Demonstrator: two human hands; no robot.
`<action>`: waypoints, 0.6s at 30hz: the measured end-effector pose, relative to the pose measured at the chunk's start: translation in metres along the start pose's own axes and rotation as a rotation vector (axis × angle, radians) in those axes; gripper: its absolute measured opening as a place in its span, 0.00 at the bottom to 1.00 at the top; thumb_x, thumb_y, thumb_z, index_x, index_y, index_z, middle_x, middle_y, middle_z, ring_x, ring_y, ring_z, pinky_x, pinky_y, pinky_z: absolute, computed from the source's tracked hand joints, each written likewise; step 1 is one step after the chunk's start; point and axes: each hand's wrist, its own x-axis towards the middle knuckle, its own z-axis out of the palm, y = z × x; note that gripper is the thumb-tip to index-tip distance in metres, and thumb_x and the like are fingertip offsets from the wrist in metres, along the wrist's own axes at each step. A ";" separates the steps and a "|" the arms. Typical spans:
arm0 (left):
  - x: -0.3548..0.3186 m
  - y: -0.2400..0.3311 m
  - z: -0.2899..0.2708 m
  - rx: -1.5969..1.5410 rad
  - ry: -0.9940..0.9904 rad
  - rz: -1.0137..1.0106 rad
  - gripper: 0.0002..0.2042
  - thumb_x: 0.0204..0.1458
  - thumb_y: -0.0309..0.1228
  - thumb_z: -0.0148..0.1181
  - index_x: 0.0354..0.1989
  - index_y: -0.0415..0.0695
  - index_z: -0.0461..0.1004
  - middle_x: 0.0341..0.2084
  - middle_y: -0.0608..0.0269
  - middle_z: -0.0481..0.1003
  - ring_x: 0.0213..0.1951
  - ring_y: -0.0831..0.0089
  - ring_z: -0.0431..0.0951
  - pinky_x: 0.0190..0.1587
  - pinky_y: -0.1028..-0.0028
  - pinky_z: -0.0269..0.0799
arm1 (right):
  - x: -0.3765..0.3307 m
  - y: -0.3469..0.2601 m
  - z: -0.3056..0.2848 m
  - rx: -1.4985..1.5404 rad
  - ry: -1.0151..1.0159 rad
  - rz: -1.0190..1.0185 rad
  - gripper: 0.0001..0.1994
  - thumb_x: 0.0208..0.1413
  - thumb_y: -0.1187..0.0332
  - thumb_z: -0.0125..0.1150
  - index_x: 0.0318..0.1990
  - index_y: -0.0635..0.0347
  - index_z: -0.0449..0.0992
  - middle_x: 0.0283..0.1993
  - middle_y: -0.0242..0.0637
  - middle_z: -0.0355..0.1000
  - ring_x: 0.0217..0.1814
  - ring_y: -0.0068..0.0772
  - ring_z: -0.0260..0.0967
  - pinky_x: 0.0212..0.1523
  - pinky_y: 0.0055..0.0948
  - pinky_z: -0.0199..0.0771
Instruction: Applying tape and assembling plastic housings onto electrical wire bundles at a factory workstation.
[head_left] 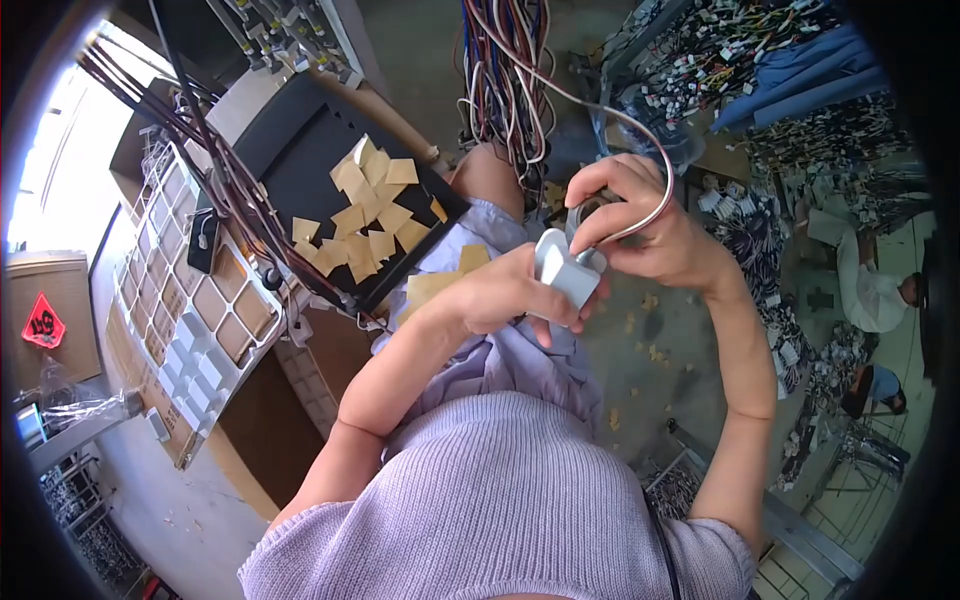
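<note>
In front of my chest my left hand [515, 292] is closed round a pale grey-white plastic housing [568, 277], blocky with a rounded flange. My right hand [640, 215] pinches a white cable [661, 165] close to the housing. That cable curves over the hand and runs up to the hanging bundle. A dark, rounded piece [588, 210] shows between the right fingers; its kind is unclear. The fingers partly hide where cable and housing meet. Left of my hands, many tan paper-like pieces [372, 200] lie on a black board [290, 150].
Bundled wires [505, 80] hang beyond my knees. At left, white blocky plastic parts [195, 370] sit on a white wire rack [240, 310], near a phone-like dark object [203, 240]. Masses of cables with connectors [740, 80] hang at right. Two other people are far right.
</note>
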 end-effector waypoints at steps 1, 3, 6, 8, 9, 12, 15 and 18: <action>0.002 0.000 -0.005 0.003 -0.010 -0.018 0.22 0.42 0.26 0.62 0.49 0.43 0.69 0.36 0.65 0.74 0.35 0.76 0.77 0.25 0.79 0.76 | 0.001 0.003 0.001 -0.028 -0.005 0.012 0.09 0.37 0.73 0.61 0.30 0.48 0.79 0.44 0.28 0.67 0.48 0.31 0.64 0.55 0.34 0.56; 0.000 0.000 -0.009 0.004 -0.024 -0.027 0.20 0.41 0.26 0.62 0.46 0.41 0.70 0.35 0.64 0.74 0.35 0.77 0.77 0.26 0.79 0.76 | 0.005 0.002 0.003 -0.073 -0.013 0.015 0.09 0.36 0.73 0.59 0.29 0.51 0.78 0.40 0.29 0.66 0.45 0.32 0.64 0.53 0.34 0.57; -0.009 -0.011 -0.008 0.007 0.079 0.017 0.19 0.41 0.25 0.63 0.45 0.41 0.70 0.35 0.65 0.74 0.34 0.77 0.77 0.26 0.79 0.76 | 0.009 -0.009 0.008 -0.190 -0.024 0.013 0.10 0.35 0.73 0.59 0.30 0.52 0.77 0.38 0.30 0.64 0.43 0.33 0.63 0.53 0.35 0.56; -0.011 -0.009 -0.005 0.070 0.154 0.028 0.18 0.41 0.24 0.62 0.44 0.41 0.70 0.34 0.65 0.74 0.34 0.77 0.76 0.28 0.79 0.75 | 0.009 -0.015 0.011 -0.226 0.011 0.041 0.10 0.35 0.71 0.59 0.30 0.53 0.75 0.35 0.32 0.62 0.41 0.34 0.63 0.51 0.35 0.57; -0.012 -0.010 -0.008 0.134 0.226 0.054 0.18 0.41 0.24 0.62 0.44 0.41 0.70 0.34 0.65 0.74 0.35 0.77 0.76 0.32 0.78 0.75 | 0.011 -0.018 0.013 -0.245 0.017 0.065 0.10 0.35 0.70 0.59 0.31 0.54 0.74 0.35 0.32 0.62 0.41 0.35 0.62 0.50 0.35 0.57; -0.009 -0.014 -0.011 0.456 0.482 0.313 0.22 0.37 0.22 0.61 0.46 0.39 0.70 0.36 0.61 0.75 0.39 0.71 0.75 0.44 0.72 0.70 | 0.011 -0.021 0.021 -0.144 0.027 0.252 0.14 0.36 0.68 0.61 0.35 0.58 0.72 0.33 0.36 0.62 0.40 0.41 0.63 0.47 0.37 0.58; -0.003 -0.014 -0.013 0.701 0.688 0.504 0.24 0.35 0.21 0.60 0.47 0.39 0.68 0.39 0.53 0.73 0.42 0.58 0.75 0.44 0.67 0.70 | 0.008 -0.032 0.035 0.473 0.182 0.639 0.15 0.42 0.71 0.66 0.39 0.63 0.71 0.38 0.33 0.70 0.40 0.24 0.68 0.43 0.27 0.68; 0.000 -0.013 -0.004 1.071 1.023 0.510 0.25 0.36 0.22 0.62 0.48 0.41 0.66 0.40 0.51 0.70 0.43 0.46 0.71 0.42 0.59 0.70 | 0.004 -0.039 0.051 0.697 0.291 0.642 0.23 0.45 0.70 0.70 0.47 0.65 0.67 0.43 0.33 0.70 0.45 0.18 0.68 0.46 0.21 0.69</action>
